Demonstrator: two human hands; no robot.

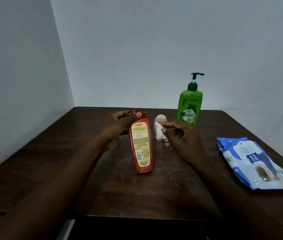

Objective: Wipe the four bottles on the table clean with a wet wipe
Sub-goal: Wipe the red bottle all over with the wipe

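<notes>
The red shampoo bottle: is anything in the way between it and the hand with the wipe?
Nothing visible. The right hand pinches the wet wipe beside the red Karthika shampoo bottle, gripped at its cap by the left hand; only table shows between. The small white bottle stands behind the wipe.

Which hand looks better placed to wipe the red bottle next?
Probably the right hand: it holds the wet wipe close beside the red bottle. The left hand is occupied, gripping that bottle at its cap end.
</notes>
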